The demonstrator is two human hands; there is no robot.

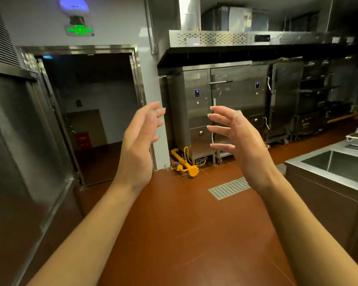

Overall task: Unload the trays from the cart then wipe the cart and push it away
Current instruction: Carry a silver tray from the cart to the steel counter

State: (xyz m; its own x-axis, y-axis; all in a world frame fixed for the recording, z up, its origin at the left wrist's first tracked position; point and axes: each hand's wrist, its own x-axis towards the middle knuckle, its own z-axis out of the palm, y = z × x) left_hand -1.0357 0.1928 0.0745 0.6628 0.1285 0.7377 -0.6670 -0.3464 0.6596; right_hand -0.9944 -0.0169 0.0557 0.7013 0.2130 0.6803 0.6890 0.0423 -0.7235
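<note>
Neither cart nor trays are in view, so their heft and grip points cannot be judged; the left hand [140, 137] and right hand [234, 135] hover empty, fingers loosely spread, palms facing, left of the sink [310, 162].

Brushed steel sink [318, 162], glossy floor [184, 234]
</note>
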